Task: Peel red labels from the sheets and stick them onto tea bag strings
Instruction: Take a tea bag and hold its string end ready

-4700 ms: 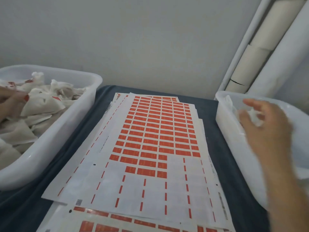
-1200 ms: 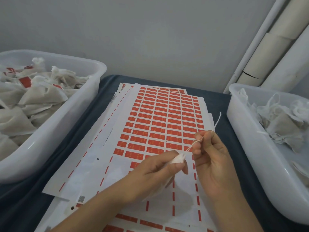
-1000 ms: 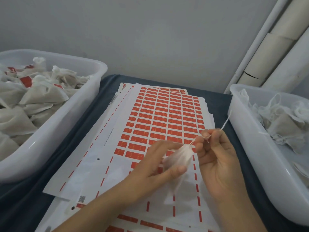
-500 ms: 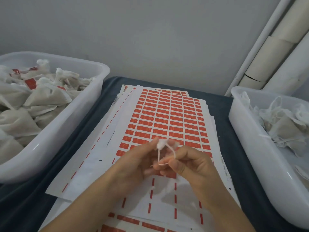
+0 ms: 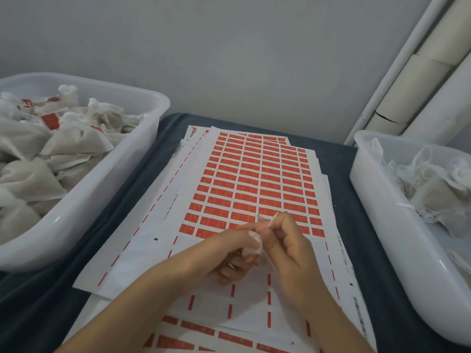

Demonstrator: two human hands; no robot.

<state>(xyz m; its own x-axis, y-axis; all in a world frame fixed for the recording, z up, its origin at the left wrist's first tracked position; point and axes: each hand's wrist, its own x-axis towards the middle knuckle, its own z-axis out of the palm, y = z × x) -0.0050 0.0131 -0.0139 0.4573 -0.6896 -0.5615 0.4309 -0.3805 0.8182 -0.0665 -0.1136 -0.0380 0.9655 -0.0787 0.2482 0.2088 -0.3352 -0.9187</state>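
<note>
A stack of white sheets with rows of red labels (image 5: 254, 184) lies on the dark blue cloth in the middle. Both hands meet just above the sheet's near part. My left hand (image 5: 229, 253) holds a small white tea bag (image 5: 252, 248) in curled fingers. My right hand (image 5: 283, 240) pinches the bag's white string (image 5: 273, 219) between thumb and fingertips. The hands touch each other. Most of the bag is hidden behind the fingers.
A white tub (image 5: 107, 189) at the left holds several tea bags, some with red labels. Another white tub (image 5: 382, 225) at the right holds plain tea bags. Cardboard tubes (image 5: 413, 80) lean in the back right corner.
The right hand fetched a tea bag from the right tub. Both hands then brought it over the sheet, stretched its string, and now hold it bunched close together.
</note>
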